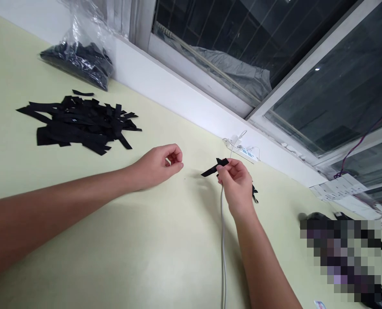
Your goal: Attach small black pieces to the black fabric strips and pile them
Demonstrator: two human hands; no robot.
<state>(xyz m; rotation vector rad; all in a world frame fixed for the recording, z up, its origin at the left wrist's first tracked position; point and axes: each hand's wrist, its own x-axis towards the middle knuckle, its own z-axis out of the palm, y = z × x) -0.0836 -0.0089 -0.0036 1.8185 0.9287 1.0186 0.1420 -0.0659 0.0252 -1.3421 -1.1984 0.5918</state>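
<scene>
My right hand (237, 182) pinches a black fabric strip (212, 170) between thumb and fingers, just above the table. The strip seems folded or crossed by a second piece; I cannot tell which. To its left, my left hand (165, 165) rests near the table with curled fingers, thumb close to the forefinger and nothing visible between them. A loose pile of black fabric strips (81, 124) lies beyond my left forearm. Some more black pieces (254, 193) show partly behind my right hand, which hides the rest of them.
A clear plastic bag (78, 56) of black pieces stands at the back left. A white cable (223, 244) runs under my right hand, near a power strip (244, 150) by the wall. A pixelated dark object (342, 257) lies at right. Windows (229, 51) line the back.
</scene>
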